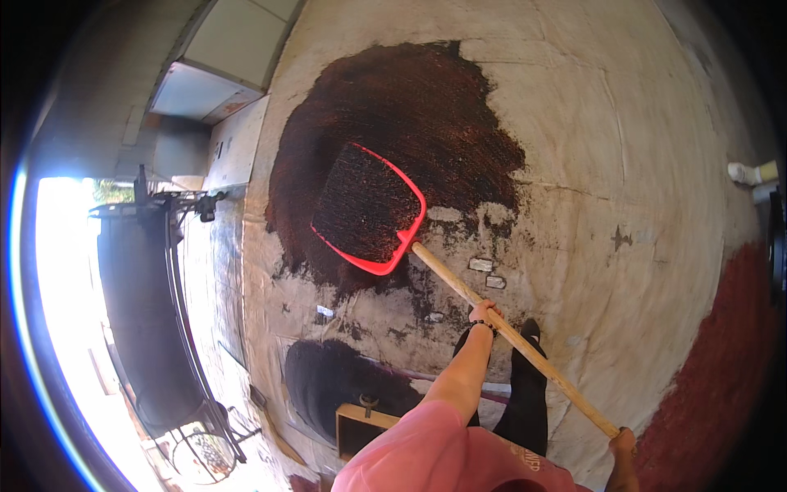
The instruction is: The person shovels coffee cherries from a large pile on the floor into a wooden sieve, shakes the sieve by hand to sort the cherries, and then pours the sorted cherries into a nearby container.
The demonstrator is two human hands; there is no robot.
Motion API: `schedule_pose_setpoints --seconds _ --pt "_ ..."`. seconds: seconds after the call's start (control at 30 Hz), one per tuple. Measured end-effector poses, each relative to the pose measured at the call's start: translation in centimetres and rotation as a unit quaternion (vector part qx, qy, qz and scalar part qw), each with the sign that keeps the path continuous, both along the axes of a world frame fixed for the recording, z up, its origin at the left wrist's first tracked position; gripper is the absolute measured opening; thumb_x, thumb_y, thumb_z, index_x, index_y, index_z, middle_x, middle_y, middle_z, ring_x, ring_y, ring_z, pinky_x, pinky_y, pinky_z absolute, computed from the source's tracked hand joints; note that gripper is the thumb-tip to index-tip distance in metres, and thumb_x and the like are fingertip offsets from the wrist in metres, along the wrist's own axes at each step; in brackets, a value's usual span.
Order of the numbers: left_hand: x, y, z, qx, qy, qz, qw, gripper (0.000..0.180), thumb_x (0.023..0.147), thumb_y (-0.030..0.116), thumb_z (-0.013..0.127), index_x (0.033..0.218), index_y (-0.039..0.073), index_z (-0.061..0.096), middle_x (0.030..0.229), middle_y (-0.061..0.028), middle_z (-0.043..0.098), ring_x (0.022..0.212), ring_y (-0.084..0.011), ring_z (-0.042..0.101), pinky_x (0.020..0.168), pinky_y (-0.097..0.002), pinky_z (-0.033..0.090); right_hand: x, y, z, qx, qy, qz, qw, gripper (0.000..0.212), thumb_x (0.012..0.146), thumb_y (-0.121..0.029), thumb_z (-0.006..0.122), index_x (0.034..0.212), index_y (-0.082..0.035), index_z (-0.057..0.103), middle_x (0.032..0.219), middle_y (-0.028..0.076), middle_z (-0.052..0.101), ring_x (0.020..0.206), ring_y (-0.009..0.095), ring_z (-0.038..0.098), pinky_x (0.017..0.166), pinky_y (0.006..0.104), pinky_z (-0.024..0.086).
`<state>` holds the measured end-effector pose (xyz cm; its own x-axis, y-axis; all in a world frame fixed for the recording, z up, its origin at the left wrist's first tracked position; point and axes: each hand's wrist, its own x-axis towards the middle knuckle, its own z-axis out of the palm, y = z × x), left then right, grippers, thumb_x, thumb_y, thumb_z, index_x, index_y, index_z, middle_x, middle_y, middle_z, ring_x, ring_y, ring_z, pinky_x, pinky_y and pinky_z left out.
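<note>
A shovel with a red-rimmed scoop [418, 195] and a long wooden handle [525, 348] slants from the middle of the view to the lower right. Its scoop is covered with dark, crumbly material and lies over a wide, dark brown spread of the same-looking loose material [393, 98] on the floor. My left hand [485, 312], with a beaded bracelet at the wrist, is closed around the middle of the handle. Near the handle's end, my right hand [623, 443] grips it at the lower right.
A smaller black heap [348, 373] lies nearer me, beside an open wooden box [365, 416]. At the left stands a long dark machine [143, 316] with a metal frame. Pale cabinets [238, 45] are at the upper left. Reddish flooring [721, 369] runs along the right.
</note>
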<state>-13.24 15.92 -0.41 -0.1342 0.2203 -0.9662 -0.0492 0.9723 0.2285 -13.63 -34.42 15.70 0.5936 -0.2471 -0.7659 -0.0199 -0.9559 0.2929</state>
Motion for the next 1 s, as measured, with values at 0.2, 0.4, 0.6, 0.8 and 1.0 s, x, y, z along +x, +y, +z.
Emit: schedule_pose_setpoints --seconds 0.2,0.4,0.6,0.8,1.0 --pt "0.8 -4.0 8.1 0.003 -0.063 0.041 0.997 0.006 0.069 0.002 0.051 0.071 0.000 0.046 0.055 -0.0125 0.047 0.047 -0.0263 0.048 0.047 -0.0391 0.044 6.4 -4.7 6.3 0.019 -0.061 0.100 0.993 0.014 0.067 -0.004 0.056 0.079 0.000 0.060 0.080 0.021 0.059 0.078 0.034 0.058 0.068 0.0374 0.046" --pt "-0.6 -8.5 12.5 -0.032 -0.047 0.112 0.992 0.007 0.069 0.002 0.051 0.075 0.000 0.047 0.060 -0.0120 0.047 0.053 -0.0259 0.048 0.053 -0.0404 0.045 13.0 -5.7 11.9 0.047 -0.054 0.120 0.990 0.021 0.061 -0.010 0.066 0.079 0.000 0.060 0.081 0.020 0.059 0.079 0.033 0.057 0.068 0.0382 0.046" --pt "-5.8 -13.6 5.7 -0.089 -0.083 0.198 0.973 0.007 0.073 0.006 0.049 0.074 0.003 0.044 0.066 -0.0099 0.046 0.058 -0.0245 0.046 0.060 -0.0413 0.045 19.3 -9.3 11.4 0.004 -0.095 0.291 0.952 0.022 0.055 -0.008 0.070 0.075 -0.002 0.062 0.080 0.017 0.060 0.079 0.031 0.058 0.069 0.0377 0.045" --pt "-12.2 -16.3 5.0 -0.079 -0.105 0.304 0.944 0.009 0.072 0.008 0.048 0.077 0.003 0.042 0.064 -0.0110 0.044 0.058 -0.0276 0.045 0.060 -0.0432 0.044 24.8 -1.1 13.3 -0.006 -0.043 0.445 0.894 0.012 0.060 -0.005 0.063 0.071 -0.002 0.061 0.079 0.016 0.060 0.078 0.031 0.058 0.070 0.0371 0.045" --pt "-17.1 -16.1 4.4 -0.075 -0.123 0.402 0.904 0.015 0.068 0.016 0.052 0.069 0.007 0.041 0.060 -0.0106 0.044 0.049 -0.0255 0.043 0.052 -0.0418 0.045 28.8 7.6 13.1 -0.007 -0.105 0.606 0.788 0.008 0.060 -0.006 0.059 0.067 -0.004 0.060 0.069 0.017 0.058 0.069 0.033 0.058 0.063 0.0397 0.046"
